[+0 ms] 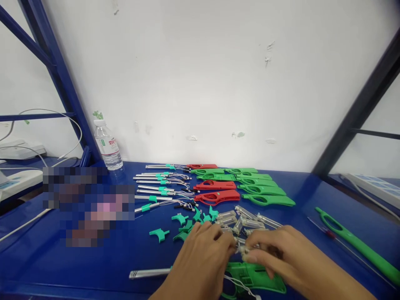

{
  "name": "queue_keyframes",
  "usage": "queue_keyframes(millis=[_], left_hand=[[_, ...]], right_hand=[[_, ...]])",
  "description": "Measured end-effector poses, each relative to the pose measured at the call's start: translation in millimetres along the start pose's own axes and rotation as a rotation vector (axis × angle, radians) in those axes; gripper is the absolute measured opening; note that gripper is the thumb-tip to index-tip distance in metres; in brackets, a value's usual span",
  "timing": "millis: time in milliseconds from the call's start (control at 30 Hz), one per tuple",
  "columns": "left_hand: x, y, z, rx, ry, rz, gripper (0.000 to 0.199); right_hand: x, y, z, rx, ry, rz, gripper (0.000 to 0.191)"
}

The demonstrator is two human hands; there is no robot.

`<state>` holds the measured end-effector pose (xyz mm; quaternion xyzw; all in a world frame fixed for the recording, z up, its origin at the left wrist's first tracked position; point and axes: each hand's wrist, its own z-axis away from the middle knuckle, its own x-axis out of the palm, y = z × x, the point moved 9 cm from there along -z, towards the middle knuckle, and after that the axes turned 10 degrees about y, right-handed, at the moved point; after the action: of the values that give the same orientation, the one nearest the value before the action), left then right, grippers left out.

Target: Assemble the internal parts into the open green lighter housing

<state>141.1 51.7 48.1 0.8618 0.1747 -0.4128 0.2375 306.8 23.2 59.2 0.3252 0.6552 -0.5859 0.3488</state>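
Casing, green (259, 281), lying under both hands at bottom centre; clock positions read from it.
Left hand (204, 246) at ten o'clock: fingers curled, thumb near the index; whether it grips anything cannot be told. Right hand (287, 250) between one and two: thumb and index pinched nearly together on a small clear piece (241, 249), outline blurred. Clear tanks (253, 223) piled at twelve; teal triggers (159, 234) scattered toward ten; metal tube (148, 273) at nine. Farther off, red handles (215, 197) at eleven, green handles (268, 201) at twelve. Long green casing (353, 246) between two and three, beside a thin rod (343, 243).
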Motion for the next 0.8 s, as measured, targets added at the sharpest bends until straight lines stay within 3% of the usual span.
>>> queue_keyframes(millis=[100,167,333,800], left_hand=[[-2.8,-4.1,-0.1,-0.064,-0.007,0.035,0.023],[-3.2,-5.9,0.1,-0.098,-0.005,0.060,0.019],[-4.0,-5.3,0.4,-0.126,0.019,0.093,0.015],[-7.6,8.7,-0.3,0.068,0.086,0.073,0.022]], right_hand=[[-6.6,3.4,1.0,-0.049,0.065,-0.006,0.036],[-8.0,5.2,1.0,-0.065,0.081,-0.021,0.030],[-10.1,-1.1,-0.1,-0.099,0.094,-0.047,0.034],[-13.1,-0.8,5.3,-0.145,0.099,-0.008,0.052]])
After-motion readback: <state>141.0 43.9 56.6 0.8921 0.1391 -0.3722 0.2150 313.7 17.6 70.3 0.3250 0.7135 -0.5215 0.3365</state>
